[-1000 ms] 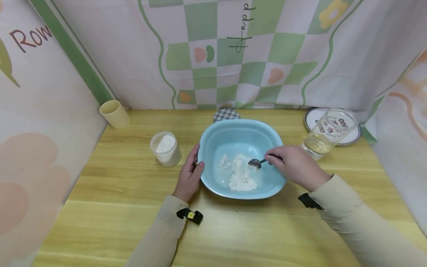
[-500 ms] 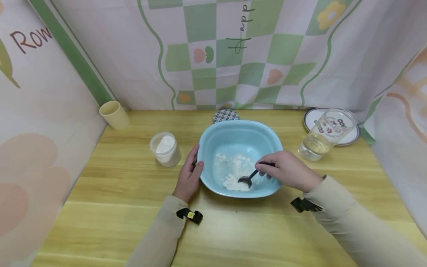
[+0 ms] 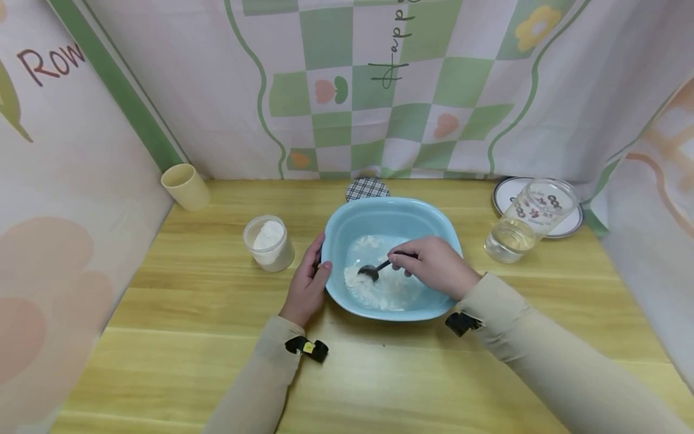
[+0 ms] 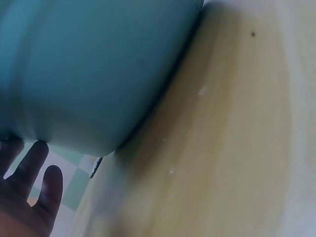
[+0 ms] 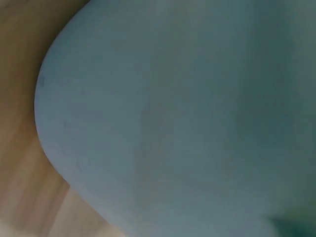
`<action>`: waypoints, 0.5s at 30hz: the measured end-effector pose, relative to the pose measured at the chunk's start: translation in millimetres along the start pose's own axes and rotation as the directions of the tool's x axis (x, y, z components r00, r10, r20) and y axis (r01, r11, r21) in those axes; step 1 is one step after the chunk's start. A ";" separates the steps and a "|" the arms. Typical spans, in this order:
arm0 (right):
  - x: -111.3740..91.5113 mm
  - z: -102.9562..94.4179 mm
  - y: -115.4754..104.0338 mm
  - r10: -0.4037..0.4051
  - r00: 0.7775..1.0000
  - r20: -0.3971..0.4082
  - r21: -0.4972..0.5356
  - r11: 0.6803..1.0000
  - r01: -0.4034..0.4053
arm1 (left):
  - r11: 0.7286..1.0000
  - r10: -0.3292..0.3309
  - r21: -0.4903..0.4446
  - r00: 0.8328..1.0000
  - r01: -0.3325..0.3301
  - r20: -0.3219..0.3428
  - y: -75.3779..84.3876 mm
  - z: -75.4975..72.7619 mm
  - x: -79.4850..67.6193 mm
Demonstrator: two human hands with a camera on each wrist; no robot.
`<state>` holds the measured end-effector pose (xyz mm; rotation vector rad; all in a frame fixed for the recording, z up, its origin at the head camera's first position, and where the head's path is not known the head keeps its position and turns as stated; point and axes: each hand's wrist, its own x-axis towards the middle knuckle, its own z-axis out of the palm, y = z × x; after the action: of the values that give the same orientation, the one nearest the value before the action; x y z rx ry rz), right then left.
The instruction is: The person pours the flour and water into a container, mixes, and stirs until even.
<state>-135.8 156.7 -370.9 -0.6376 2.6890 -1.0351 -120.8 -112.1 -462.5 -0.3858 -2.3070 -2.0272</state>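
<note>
My right hand (image 3: 436,265) reaches over the right side of a light-blue basin (image 3: 393,218) and pinches the handle of a dark spoon (image 3: 370,273). The spoon's bowl is down in wet white powder (image 3: 379,296) on the basin's bottom. At the basin's left side my left hand (image 3: 308,280) holds the rim, thumb on top. In the left wrist view its fingers (image 4: 32,163) touch the basin's outer wall (image 4: 98,64) from below. The right wrist view is filled by the basin's outside (image 5: 148,118); the right hand cannot be made out there.
Left of the basin stands a clear jar of white powder (image 3: 269,243). A yellow cup (image 3: 186,187) is at the back left. A clear cup of liquid (image 3: 509,240) stands at the right, before a patterned plate (image 3: 572,224). Behind the basin lies a checked round coaster (image 3: 367,188).
My right hand has carried the spoon leftward and down through the basin, and the powder is spread wider and looks wetter. The left hand keeps its hold on the rim.
</note>
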 end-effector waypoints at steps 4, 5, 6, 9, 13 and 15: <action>3.2 -0.8 3.7 0.000 0.997 -0.075 -0.079 0.997 -0.006 | 1.000 0.010 -0.006 1.000 -0.010 0.014 -1.5 -1.7 1.6; 2.8 -2.3 4.7 0.004 0.996 -0.090 -0.107 0.994 -0.014 | 1.000 0.007 -0.011 1.000 -0.007 0.015 -1.5 -1.9 1.9; 2.1 -4.3 5.9 0.013 0.994 -0.104 -0.133 0.991 -0.026 | 1.000 0.002 -0.015 1.000 -0.002 0.017 -1.4 -2.0 2.3; -2.3 -13.2 8.6 0.051 0.992 -0.111 -0.187 0.980 -0.071 | 0.999 -0.027 -0.023 0.999 0.027 0.020 -0.1 -1.9 3.9; -11.0 -27.9 8.9 0.072 0.994 -0.083 -0.234 0.968 -0.089 | 0.998 -0.055 -0.032 0.998 0.055 0.020 -1.8 -2.1 5.4; -15.2 -35.2 7.5 0.065 0.996 -0.056 -0.256 0.964 -0.077 | 0.998 -0.057 -0.039 0.998 0.058 0.022 -2.3 -2.4 5.5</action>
<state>-136.1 189.5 -349.6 -0.5604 2.8916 -0.6965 -126.9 -113.9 -463.4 -0.3472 -2.3197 -2.1077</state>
